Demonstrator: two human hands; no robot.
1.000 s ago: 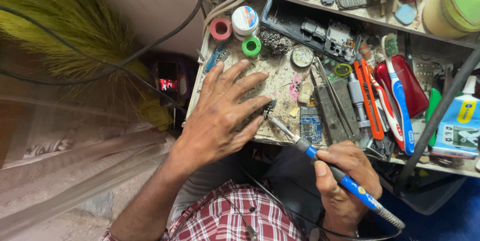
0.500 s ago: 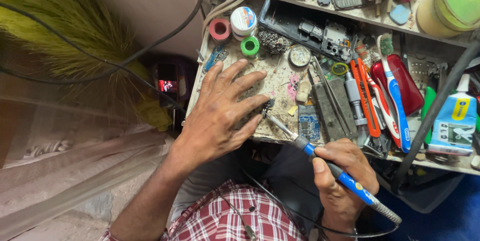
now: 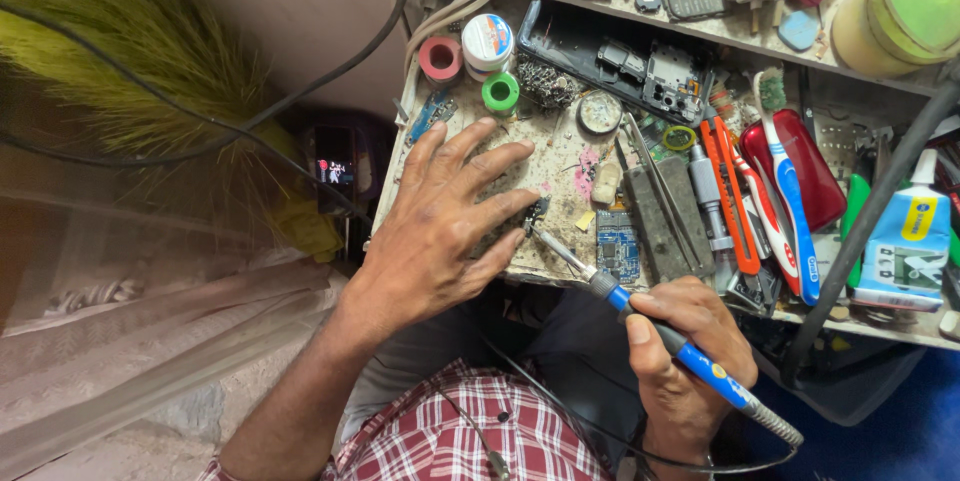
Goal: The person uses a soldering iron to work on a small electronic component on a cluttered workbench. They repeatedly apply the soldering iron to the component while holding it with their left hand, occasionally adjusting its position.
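Head view: right hand point(image 3: 690, 361) grips a blue-handled soldering iron point(image 3: 640, 316), its tip touching a small dark part point(image 3: 537, 213) pinned on the cluttered surface point(image 3: 560, 156) under the fingertips point(image 3: 522, 203) of the left hand point(image 3: 440, 231), which lies open with fingers spread. Fingertips sit just beside the hot tip, so a slip risks a burn. Part could skid if pressure eases, and the blue circuit board point(image 3: 617, 244) nearby could get scorched.

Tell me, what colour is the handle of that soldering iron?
Blue, with a black grip: the soldering iron in the right hand, seen from the head camera.
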